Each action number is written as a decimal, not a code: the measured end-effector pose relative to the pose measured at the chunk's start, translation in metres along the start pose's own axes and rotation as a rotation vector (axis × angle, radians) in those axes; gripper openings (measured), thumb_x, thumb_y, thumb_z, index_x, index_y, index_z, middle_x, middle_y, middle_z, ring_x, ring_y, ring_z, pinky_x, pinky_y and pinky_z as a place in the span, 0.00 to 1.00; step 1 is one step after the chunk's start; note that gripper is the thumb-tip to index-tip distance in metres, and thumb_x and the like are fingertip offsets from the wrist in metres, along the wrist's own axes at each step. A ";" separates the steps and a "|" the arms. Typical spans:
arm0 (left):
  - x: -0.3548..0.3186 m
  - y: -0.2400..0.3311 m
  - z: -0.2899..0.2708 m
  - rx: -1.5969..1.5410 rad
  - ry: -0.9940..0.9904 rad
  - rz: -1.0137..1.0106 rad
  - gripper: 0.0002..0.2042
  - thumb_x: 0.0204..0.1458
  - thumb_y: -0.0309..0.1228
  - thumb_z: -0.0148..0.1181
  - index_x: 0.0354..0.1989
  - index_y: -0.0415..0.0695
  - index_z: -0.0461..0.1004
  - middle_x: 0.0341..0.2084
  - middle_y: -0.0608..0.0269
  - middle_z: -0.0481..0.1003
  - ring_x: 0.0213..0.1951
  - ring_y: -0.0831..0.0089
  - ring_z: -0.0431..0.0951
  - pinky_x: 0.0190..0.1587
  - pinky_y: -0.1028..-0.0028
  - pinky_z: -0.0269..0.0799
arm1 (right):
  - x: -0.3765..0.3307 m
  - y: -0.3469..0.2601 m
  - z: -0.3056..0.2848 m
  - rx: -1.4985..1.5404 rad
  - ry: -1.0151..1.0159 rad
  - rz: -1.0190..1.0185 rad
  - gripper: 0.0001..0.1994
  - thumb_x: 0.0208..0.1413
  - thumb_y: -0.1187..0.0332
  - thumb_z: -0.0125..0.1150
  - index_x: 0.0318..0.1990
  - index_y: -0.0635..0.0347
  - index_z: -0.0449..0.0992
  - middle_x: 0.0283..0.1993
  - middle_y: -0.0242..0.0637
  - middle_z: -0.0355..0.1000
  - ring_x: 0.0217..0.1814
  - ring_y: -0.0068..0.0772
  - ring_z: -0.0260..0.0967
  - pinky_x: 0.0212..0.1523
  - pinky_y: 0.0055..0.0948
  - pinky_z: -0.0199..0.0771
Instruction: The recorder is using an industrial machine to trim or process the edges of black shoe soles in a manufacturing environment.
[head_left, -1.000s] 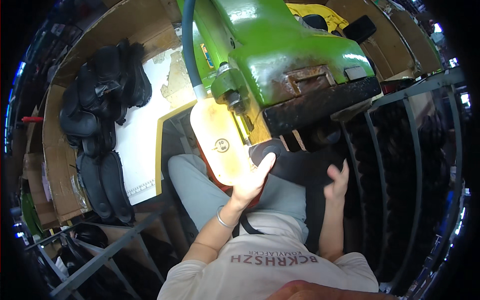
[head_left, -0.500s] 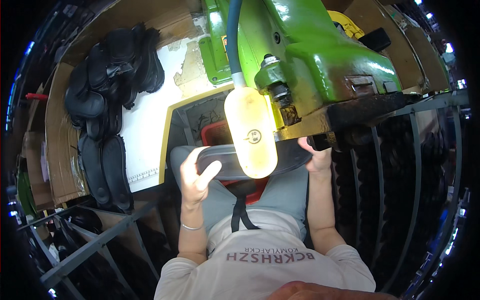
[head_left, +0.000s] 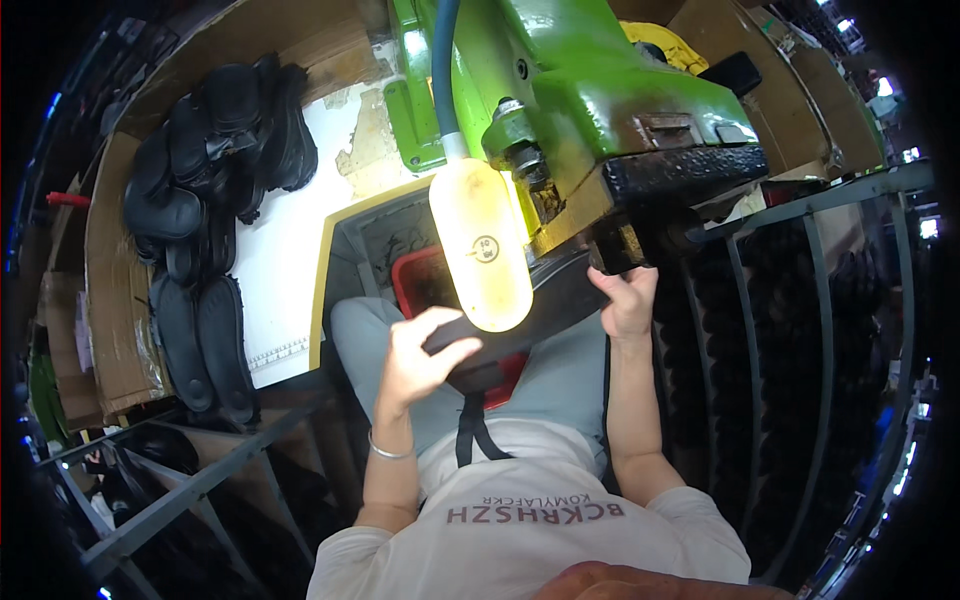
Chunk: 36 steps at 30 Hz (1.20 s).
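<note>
A dark shoe sole [head_left: 560, 305] is gripped at its two ends, just under the machine's head. My left hand [head_left: 425, 358] closes on its left end between thumb and fingers. On the other end, my right hand [head_left: 630, 303] pinches the sole close beside the dark metal working part of the green machine [head_left: 610, 90]. The sole tilts, its right end higher than its left. A glowing yellow-white lamp [head_left: 482, 255] hides part of its middle. I cannot tell whether the sole touches the machine.
Black soles [head_left: 215, 165] lie piled on the white tabletop [head_left: 285, 260] at left, beside cardboard. Two more soles [head_left: 222, 340] lie near its front edge. A red container [head_left: 412, 285] shows below. Metal racks [head_left: 820, 320] stand at right and lower left.
The sole has turned from nearly level to tilted, its right end now up by the machine's working part. My left hand has shifted right and slightly lower. The whole view has shifted a little.
</note>
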<state>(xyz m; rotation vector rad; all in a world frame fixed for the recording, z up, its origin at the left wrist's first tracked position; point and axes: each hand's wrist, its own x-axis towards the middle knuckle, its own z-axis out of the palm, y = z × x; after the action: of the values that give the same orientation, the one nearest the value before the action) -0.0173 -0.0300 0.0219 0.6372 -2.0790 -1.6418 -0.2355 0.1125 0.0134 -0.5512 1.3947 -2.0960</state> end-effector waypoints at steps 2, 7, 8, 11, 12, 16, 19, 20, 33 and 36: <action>0.024 0.014 0.003 -0.003 0.055 0.093 0.11 0.40 0.23 0.66 0.34 0.35 0.76 0.26 0.60 0.79 0.29 0.79 0.77 0.35 0.78 0.73 | 0.004 0.008 -0.027 0.082 0.061 -0.016 0.16 0.45 0.79 0.62 0.42 0.63 0.66 0.37 0.34 0.70 0.38 0.23 0.69 0.42 0.23 0.71; 0.037 0.027 -0.012 -0.120 0.069 0.090 0.12 0.37 0.21 0.66 0.33 0.33 0.75 0.27 0.58 0.79 0.30 0.76 0.78 0.37 0.77 0.73 | 0.001 0.004 -0.007 0.178 0.112 0.034 0.17 0.43 0.81 0.61 0.43 0.63 0.65 0.36 0.35 0.69 0.36 0.22 0.69 0.40 0.23 0.72; 0.031 0.024 -0.015 -0.122 0.117 0.062 0.12 0.37 0.21 0.67 0.32 0.33 0.75 0.26 0.58 0.79 0.29 0.76 0.78 0.36 0.77 0.73 | -0.001 0.004 -0.002 0.157 0.081 0.046 0.17 0.43 0.81 0.62 0.42 0.63 0.66 0.36 0.35 0.70 0.36 0.22 0.69 0.40 0.22 0.71; 0.000 -0.001 -0.026 -0.041 0.223 -0.023 0.11 0.36 0.21 0.67 0.29 0.34 0.74 0.24 0.61 0.77 0.28 0.78 0.76 0.34 0.79 0.72 | -0.007 0.003 0.018 0.082 -0.006 0.061 0.17 0.41 0.79 0.64 0.41 0.65 0.68 0.37 0.34 0.70 0.36 0.20 0.68 0.40 0.21 0.70; -0.017 -0.012 -0.027 -0.111 0.253 -0.073 0.10 0.36 0.21 0.67 0.28 0.36 0.73 0.23 0.63 0.76 0.27 0.79 0.75 0.32 0.79 0.71 | -0.008 0.004 0.027 0.112 -0.030 0.076 0.18 0.41 0.79 0.64 0.41 0.65 0.68 0.37 0.34 0.71 0.37 0.21 0.68 0.41 0.21 0.70; -0.053 -0.035 -0.016 -0.368 -0.100 -0.195 0.13 0.42 0.19 0.65 0.38 0.35 0.72 0.31 0.60 0.76 0.36 0.78 0.75 0.42 0.77 0.70 | -0.003 -0.001 0.044 0.078 -0.162 0.142 0.20 0.39 0.80 0.67 0.42 0.66 0.68 0.39 0.35 0.71 0.40 0.23 0.70 0.44 0.22 0.70; -0.020 -0.012 0.033 -0.313 -0.211 -0.123 0.23 0.44 0.22 0.65 0.50 0.32 0.67 0.44 0.54 0.74 0.46 0.72 0.73 0.53 0.75 0.64 | -0.003 0.007 0.035 0.019 -0.185 0.118 0.23 0.40 0.79 0.69 0.45 0.66 0.67 0.40 0.36 0.72 0.42 0.24 0.70 0.45 0.23 0.70; -0.005 -0.009 0.048 -0.210 -0.116 -0.044 0.22 0.46 0.25 0.65 0.50 0.35 0.66 0.42 0.61 0.72 0.47 0.76 0.70 0.52 0.75 0.64 | -0.006 0.009 0.031 0.017 -0.186 0.118 0.23 0.40 0.79 0.69 0.45 0.66 0.67 0.40 0.36 0.72 0.42 0.24 0.70 0.45 0.23 0.70; 0.022 -0.014 0.090 -0.067 0.289 0.018 0.05 0.49 0.19 0.61 0.35 0.34 0.73 0.22 0.70 0.73 0.22 0.90 0.67 0.24 0.88 0.61 | -0.146 0.009 -0.081 -0.150 0.037 0.314 0.15 0.44 0.74 0.62 0.39 0.66 0.66 0.42 0.38 0.70 0.45 0.24 0.67 0.47 0.25 0.69; 0.013 -0.012 0.079 -0.214 0.332 -0.101 0.07 0.47 0.17 0.61 0.34 0.34 0.72 0.26 0.66 0.74 0.27 0.85 0.71 0.31 0.85 0.67 | -0.102 -0.021 -0.078 -0.059 0.154 0.303 0.18 0.47 0.69 0.55 0.44 0.68 0.61 0.29 0.43 0.71 0.17 0.31 0.70 0.12 0.23 0.68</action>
<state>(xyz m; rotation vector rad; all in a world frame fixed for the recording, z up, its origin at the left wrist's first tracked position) -0.0722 0.0222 -0.0070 0.8848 -1.6360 -1.6540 -0.2103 0.2396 0.0008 -0.1874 1.5243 -1.8897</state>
